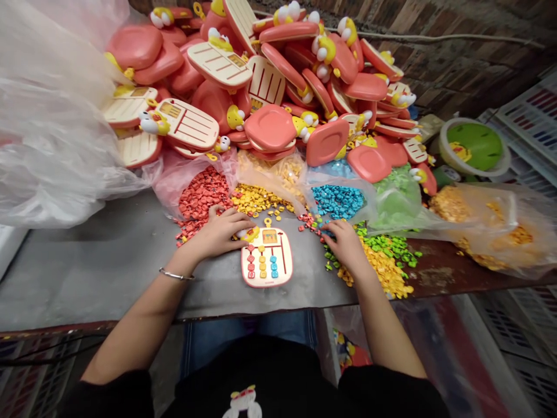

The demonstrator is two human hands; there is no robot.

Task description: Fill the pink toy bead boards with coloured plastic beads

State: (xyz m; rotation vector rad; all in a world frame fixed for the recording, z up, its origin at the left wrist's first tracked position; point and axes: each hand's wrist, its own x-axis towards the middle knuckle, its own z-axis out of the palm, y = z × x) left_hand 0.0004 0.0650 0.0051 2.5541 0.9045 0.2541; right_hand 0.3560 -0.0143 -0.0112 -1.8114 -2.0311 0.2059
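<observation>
A toy board (275, 277) with a cream face and red rim lies flat on the table. Red, yellow and blue pieces sit in its slots, and the slot at the right has none of these coloured rows. My left hand (226, 233) grips the board's upper left corner, its fingers and thumb around the yellow animal head (249, 234). Among loose pieces to the right, my right hand (346, 242) reaches down, thumb and forefinger a little apart. Its fingertips are close to blue pieces (338, 200) and a few red and green ones; whether they touch a piece is hard to see.
Behind stands a high heap of similar boards (270, 128). Bags spill red pieces (202, 194), yellow pieces (255, 198) and green pieces (398, 247). More yellow pieces (385, 270) lie right of my right hand. Clear plastic (56, 116) covers the left; a green-lined bowl (474, 148) stands right.
</observation>
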